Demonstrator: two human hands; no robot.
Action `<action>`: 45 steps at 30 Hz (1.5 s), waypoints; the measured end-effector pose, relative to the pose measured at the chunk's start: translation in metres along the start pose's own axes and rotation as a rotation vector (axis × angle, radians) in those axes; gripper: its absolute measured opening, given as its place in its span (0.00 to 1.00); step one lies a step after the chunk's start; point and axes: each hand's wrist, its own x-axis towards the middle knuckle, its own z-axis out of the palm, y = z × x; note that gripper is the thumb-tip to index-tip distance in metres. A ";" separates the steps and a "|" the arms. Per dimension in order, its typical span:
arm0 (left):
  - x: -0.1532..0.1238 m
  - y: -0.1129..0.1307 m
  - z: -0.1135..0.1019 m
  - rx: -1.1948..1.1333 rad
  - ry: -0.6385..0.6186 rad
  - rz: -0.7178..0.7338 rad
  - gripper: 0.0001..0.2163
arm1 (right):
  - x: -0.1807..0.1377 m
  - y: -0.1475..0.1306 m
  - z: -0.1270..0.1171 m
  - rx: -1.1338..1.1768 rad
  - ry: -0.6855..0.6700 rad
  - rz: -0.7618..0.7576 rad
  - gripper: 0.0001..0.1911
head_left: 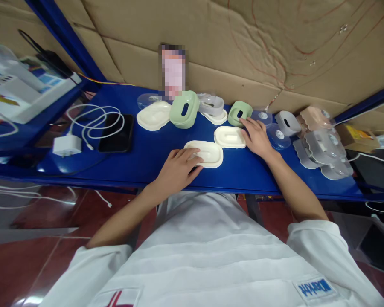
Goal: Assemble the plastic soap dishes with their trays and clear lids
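Note:
My left hand rests on the near left end of a cream soap-dish tray on the blue shelf, fingers curled over its rim. My right hand lies flat with fingers stretched out beside a second cream tray, its fingertips reaching the small green box behind it. A larger green box stands further left.
A cream lid, grey and clear dishes, and a heap of grey, pink and clear parts line the back and right. A black phone, white charger with cable, and an upright phone stand left. Cardboard wall behind.

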 end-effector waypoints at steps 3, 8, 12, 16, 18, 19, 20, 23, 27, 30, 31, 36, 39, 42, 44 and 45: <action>0.000 -0.001 -0.001 0.004 -0.012 0.005 0.10 | 0.001 0.018 0.007 0.040 0.009 0.054 0.27; -0.001 -0.001 -0.002 0.006 -0.010 0.051 0.12 | -0.002 0.022 0.002 0.167 0.162 0.081 0.17; -0.002 -0.002 -0.001 0.000 0.007 0.082 0.11 | -0.003 0.012 -0.007 0.256 0.223 0.124 0.15; -0.002 -0.001 -0.001 -0.025 -0.019 0.049 0.12 | -0.005 -0.008 -0.018 0.694 0.242 0.277 0.21; -0.002 0.001 -0.002 -0.025 -0.011 0.010 0.16 | -0.007 -0.021 -0.024 1.083 0.090 0.351 0.22; -0.001 0.002 -0.002 -0.019 0.008 -0.013 0.20 | -0.008 -0.028 -0.027 1.259 -0.031 0.378 0.22; -0.001 0.003 -0.002 -0.011 0.036 -0.036 0.24 | -0.010 -0.035 -0.028 1.399 -0.171 0.400 0.23; 0.000 0.004 -0.002 0.001 0.087 -0.072 0.31 | -0.012 -0.053 -0.028 1.603 -0.536 0.447 0.24; 0.000 0.003 -0.001 -0.009 0.063 -0.068 0.32 | -0.012 -0.062 -0.022 1.622 -0.644 0.435 0.25; 0.001 0.002 -0.001 -0.032 0.039 -0.079 0.30 | -0.012 -0.059 -0.020 1.567 -0.581 0.420 0.29; 0.001 0.002 -0.001 -0.037 0.027 -0.082 0.28 | -0.013 -0.057 -0.020 1.516 -0.569 0.405 0.30; 0.001 0.002 -0.002 -0.030 0.051 -0.119 0.17 | -0.022 -0.061 -0.022 1.028 -0.408 0.138 0.37; 0.001 0.002 -0.003 -0.024 0.086 -0.143 0.16 | -0.026 -0.070 -0.026 0.672 -0.171 -0.093 0.29; 0.001 0.002 -0.003 -0.006 0.109 -0.181 0.16 | -0.028 -0.079 -0.024 0.426 -0.104 -0.313 0.27; 0.001 0.002 -0.003 0.019 0.117 -0.195 0.18 | -0.028 -0.084 -0.019 0.344 -0.123 -0.417 0.25; 0.001 0.002 -0.003 0.030 0.117 -0.198 0.18 | -0.028 -0.086 -0.017 0.325 -0.129 -0.457 0.24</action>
